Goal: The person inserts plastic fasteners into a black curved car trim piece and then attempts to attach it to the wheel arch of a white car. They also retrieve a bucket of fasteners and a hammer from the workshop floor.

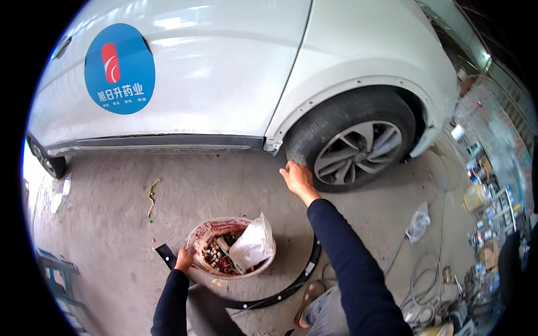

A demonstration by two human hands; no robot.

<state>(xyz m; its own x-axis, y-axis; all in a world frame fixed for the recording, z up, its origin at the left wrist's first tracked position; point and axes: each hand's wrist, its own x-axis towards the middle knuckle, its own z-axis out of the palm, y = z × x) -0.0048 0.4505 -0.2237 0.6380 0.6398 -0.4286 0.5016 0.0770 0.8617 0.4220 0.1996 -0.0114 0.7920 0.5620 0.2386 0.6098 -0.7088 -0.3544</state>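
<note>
My left hand (184, 259) is closed at the left rim of a round pinkish tub (193, 238), its fingers curled over the edge. Inside the tub lie many small pale and dark pieces, with a white plastic bag (255, 241) sticking up over the right side. A black curved wheel-arch trim strip (294, 283) bends around the near side of the tub, one end close to my left hand. My right hand (298, 178) is raised in front of the car tyre (311, 131), fingers curled together. Whatever it may pinch is too small or hidden to tell.
A white car (224, 67) fills the far side, its rear wheel arch (358, 84) bare with small holes. Hoses (417, 280), a clear plastic bag (417, 223) and many cans (476, 196) crowd the right. A blue stand (59, 271) is at left.
</note>
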